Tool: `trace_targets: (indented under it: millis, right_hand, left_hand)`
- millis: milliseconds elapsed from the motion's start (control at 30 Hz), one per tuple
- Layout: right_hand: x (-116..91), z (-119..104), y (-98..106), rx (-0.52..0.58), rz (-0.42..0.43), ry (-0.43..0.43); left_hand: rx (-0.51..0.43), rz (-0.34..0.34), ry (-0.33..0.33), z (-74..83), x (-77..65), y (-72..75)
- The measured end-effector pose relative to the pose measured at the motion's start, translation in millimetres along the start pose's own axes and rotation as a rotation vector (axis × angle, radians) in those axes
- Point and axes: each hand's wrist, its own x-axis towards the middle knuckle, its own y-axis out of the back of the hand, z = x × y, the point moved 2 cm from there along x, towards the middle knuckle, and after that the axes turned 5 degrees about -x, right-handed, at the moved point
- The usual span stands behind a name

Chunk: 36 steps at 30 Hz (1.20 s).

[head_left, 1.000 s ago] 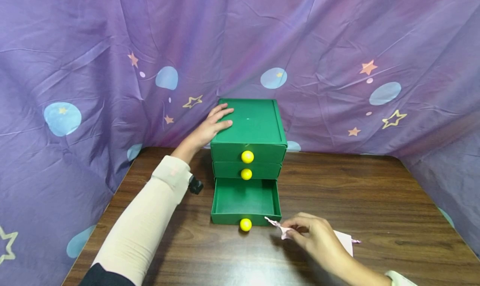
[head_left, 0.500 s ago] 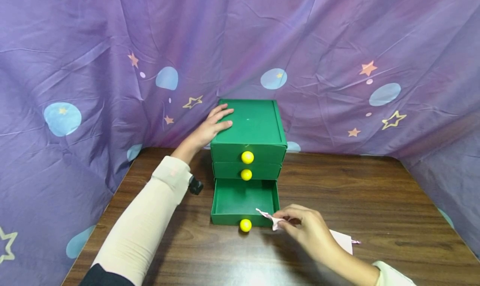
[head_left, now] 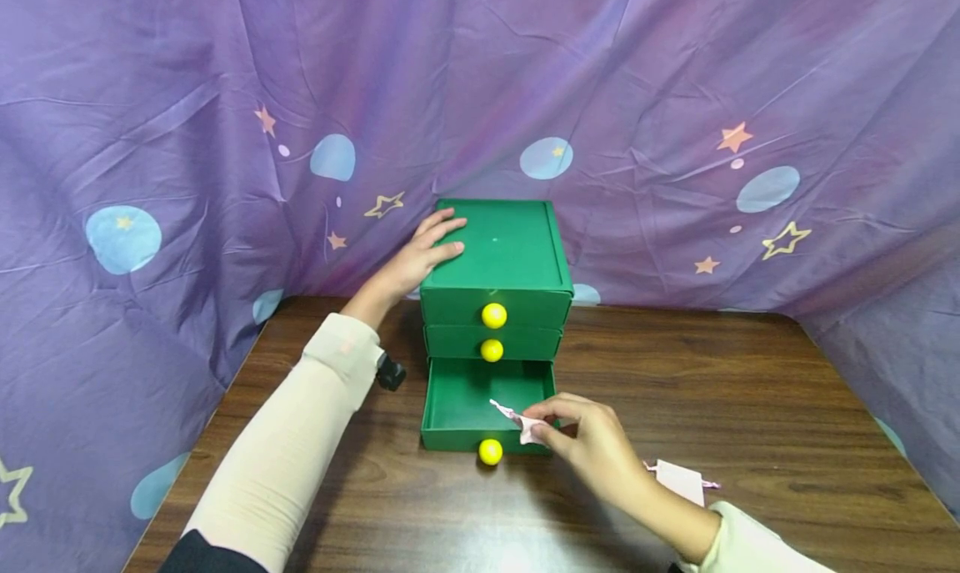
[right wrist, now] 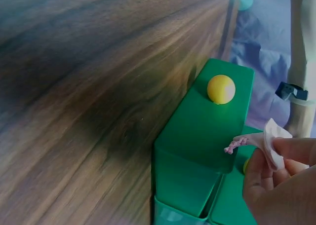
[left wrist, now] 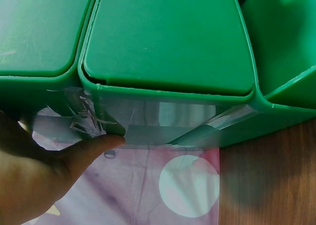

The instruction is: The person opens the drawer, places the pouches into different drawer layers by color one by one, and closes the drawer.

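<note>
A green drawer cabinet [head_left: 502, 243] with yellow ball knobs stands at the back of the table, its bottom drawer [head_left: 453, 440] pulled out. My left hand [head_left: 415, 263] rests on the cabinet's top left edge, fingers extended; the left wrist view shows a finger along its taped side. At the drawer's front right corner, my right hand [head_left: 592, 448] pinches a small pale pink drawstring pouch [head_left: 531, 429] between thumb and fingers. The pouch's twisted cord [right wrist: 236, 145] points left, over the drawer in the head view. No object shows inside the visible part of that drawer.
Another pale drawstring pouch [head_left: 681, 480] lies on the brown wooden table [head_left: 720, 389], right of the drawer and beside my right forearm. Two upper drawers are closed, one above the other. A purple curtain [head_left: 637, 72] with stars hangs behind the table.
My right hand has moved left and away from me with the pouch, from beside the drawer to its front right corner. More of the other pouch shows. My left hand stays put.
</note>
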Motion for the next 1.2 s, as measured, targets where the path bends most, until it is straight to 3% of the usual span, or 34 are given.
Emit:
trace_targets:
  millis: [300, 567, 833, 1200]
  right_hand:
    - [13, -2, -14, 0.062, -0.026, -0.064]
    - [28, -3, -27, 0.106, -0.045, -0.063]
    - [39, -1, -38, 0.172, -0.091, -0.150]
    - [54, 1, -52, 0.212, -0.116, -0.189]
  left_hand:
    - [-0.004, 0.002, -0.002, 1.4, -0.3, 0.3]
    - [-0.009, 0.002, 0.001, 0.4, 0.0, 0.3]
    - [-0.013, -0.001, -0.004, 1.3, -1.2, -0.1]
    - [-0.019, 0.000, -0.002, 1.6, -0.7, -0.2]
